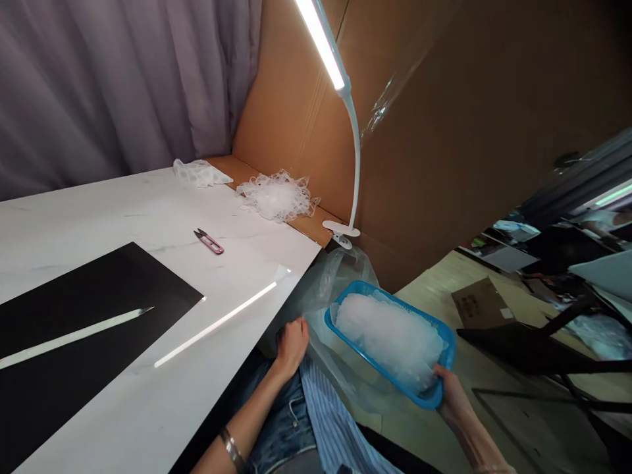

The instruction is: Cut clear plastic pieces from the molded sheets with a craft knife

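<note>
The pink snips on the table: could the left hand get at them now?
Probably yes: the left hand is near the edge of the white table, and nothing stands between there and the pink snips.

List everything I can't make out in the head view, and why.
All in the head view:
Floor of the blue basket: covered by the white contents.
Most fingers of the right hand: behind the basket.
Grip of the left hand: its back hides it.
White stick, one end: cut by left edge.
Lamp, top: cut by top edge.
Cardboard box print: too small.
</note>
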{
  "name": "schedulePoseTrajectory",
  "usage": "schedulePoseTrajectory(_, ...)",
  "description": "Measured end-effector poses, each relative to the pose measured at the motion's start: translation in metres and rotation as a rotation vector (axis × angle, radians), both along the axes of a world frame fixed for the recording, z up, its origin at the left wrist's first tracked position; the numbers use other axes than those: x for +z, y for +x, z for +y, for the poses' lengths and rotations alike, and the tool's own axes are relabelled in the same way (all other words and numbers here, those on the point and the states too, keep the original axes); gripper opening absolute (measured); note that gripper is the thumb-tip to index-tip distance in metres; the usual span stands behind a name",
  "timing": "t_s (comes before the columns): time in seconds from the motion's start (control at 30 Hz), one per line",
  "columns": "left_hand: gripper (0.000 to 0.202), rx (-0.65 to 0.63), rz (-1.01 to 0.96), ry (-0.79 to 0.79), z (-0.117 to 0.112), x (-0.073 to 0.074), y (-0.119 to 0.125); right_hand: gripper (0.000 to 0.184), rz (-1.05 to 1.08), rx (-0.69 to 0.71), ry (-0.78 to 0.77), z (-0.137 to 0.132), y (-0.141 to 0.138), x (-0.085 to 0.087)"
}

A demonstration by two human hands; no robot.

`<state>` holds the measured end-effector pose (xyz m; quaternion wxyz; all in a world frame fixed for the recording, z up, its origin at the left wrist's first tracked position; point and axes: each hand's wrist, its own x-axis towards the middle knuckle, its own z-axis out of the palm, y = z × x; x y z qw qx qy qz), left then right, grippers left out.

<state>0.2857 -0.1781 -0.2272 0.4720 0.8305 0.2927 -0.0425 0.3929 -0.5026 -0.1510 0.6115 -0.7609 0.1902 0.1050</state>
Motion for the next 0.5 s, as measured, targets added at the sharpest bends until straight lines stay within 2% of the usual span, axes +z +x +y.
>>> schedulePoseTrajectory(0.27, 0.028, 0.177, -0.176, 0.023, 0.008, -0.008, -0.033, 0.03, 0.105, -0.082, 0.055, -0.002, 0.027, -0.007)
schedulePoseTrajectory(0.5, 0.025, 0.243, -0.336, 0.134, 0.011, -0.005, -0.04, 0.012, 0.01, -0.055, 0.164, -0.006, 0.001, -0.022)
